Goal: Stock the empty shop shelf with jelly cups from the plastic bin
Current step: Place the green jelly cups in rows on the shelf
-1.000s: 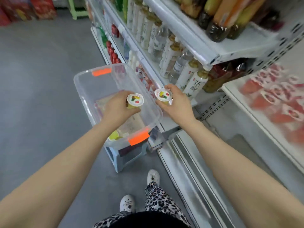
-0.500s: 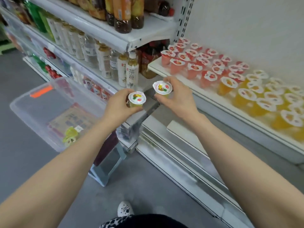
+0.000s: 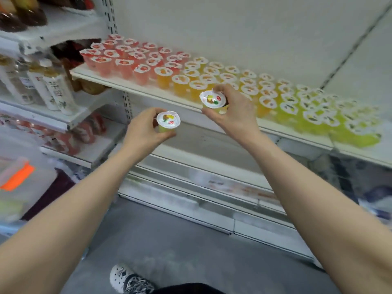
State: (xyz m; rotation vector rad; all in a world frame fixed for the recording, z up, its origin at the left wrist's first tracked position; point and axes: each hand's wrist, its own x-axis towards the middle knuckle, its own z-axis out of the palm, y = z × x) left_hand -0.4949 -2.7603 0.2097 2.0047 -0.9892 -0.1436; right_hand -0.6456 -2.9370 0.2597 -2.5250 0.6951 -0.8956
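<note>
The left hand (image 3: 144, 132) is closed around a yellow jelly cup (image 3: 168, 122), held upright below the shelf (image 3: 131, 87). The right hand (image 3: 235, 112) grips a second cup (image 3: 212, 101) at the shelf's near edge, in front of the orange cups (image 3: 197, 81). Red cups (image 3: 118, 58) fill the left end, yellow-green ones (image 3: 322, 115) the right. The blurred object at far left is probably the plastic bin (image 3: 19, 181).

Red, orange, yellow-green jelly cups (image 3: 214, 79) are ranged left to right on white shelf (image 3: 161, 93); white lids, fruit prints.
</note>
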